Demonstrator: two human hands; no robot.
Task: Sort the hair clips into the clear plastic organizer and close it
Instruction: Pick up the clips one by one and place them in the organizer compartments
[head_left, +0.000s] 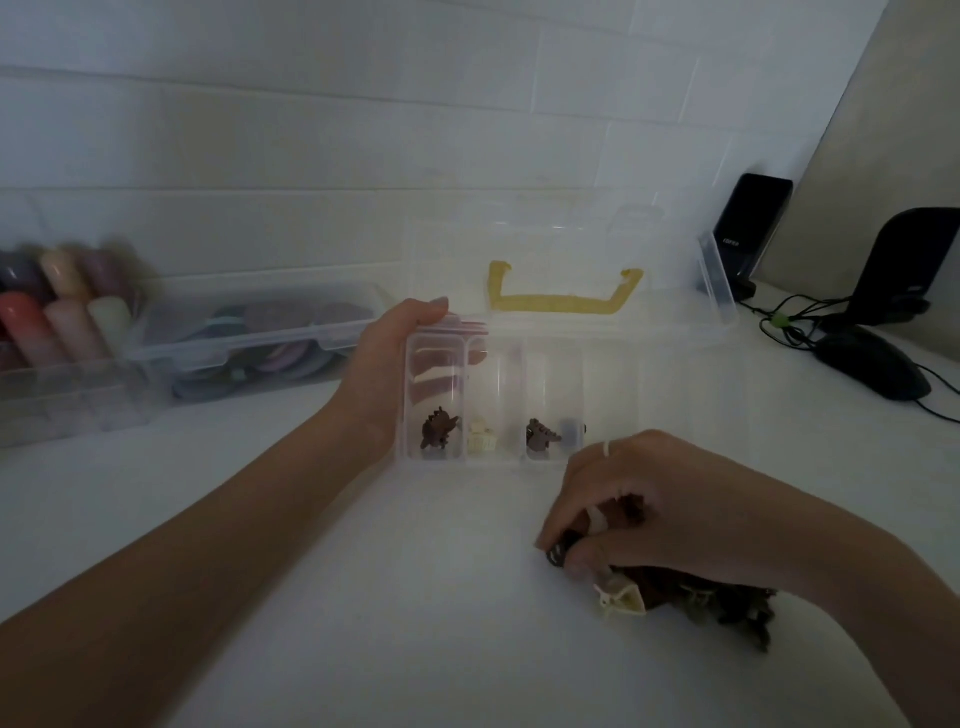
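While only four small clips sit in the clear plastic organizer box (519, 400), its lid open, the left hand (387, 364) grips its side and the right hand (644, 514), just in front, closes on a black clip (558, 555) from the big pile of brown and cream hair clips (691, 597).

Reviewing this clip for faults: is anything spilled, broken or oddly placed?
Nothing stands out. The organizer lies open with a few clips in its near compartments; the left hand steadies it, the right hand gathers the loose pile of clips.

My left hand (384, 364) grips the open clear organizer (613, 395) by its left wall. My right hand (649, 514) pinches a dark clip (560, 553) above the clip pile (696, 603).
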